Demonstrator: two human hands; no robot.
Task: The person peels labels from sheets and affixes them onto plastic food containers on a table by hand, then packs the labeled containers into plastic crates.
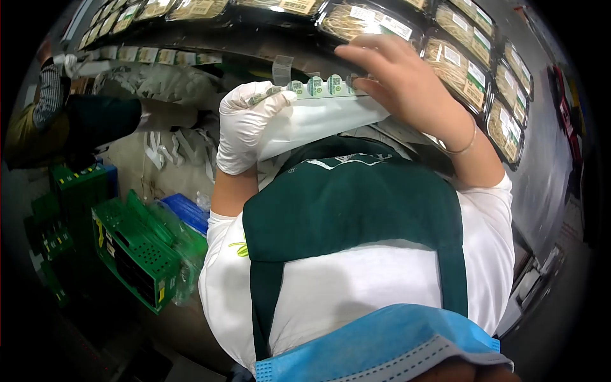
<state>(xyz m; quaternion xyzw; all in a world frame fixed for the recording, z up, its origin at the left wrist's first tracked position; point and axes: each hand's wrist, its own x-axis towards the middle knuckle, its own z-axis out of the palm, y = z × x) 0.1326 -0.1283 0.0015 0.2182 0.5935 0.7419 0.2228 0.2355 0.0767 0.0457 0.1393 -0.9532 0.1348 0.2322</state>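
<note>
The gloved left hand (245,127) is gripping the left end of the white sticker sheet (318,118), which is hanging just past the green apron (356,207). The bare right hand (410,89) is hanging spread wide by the right end. Keeping it flat should stop creases.

1. Thin, wrinkled white glove (237,137) on the left hand (247,121).
2. Slim, pale bracelet (470,143) around the right wrist (459,130).
3. Dark green cloth apron (356,210), white lettering (350,159) toward its far edge.
4. White short-sleeved shirt (356,280), light-green leaf mark (240,248) at left.
5. Nearest, blue mask (363,337) with dashed seams.
</note>
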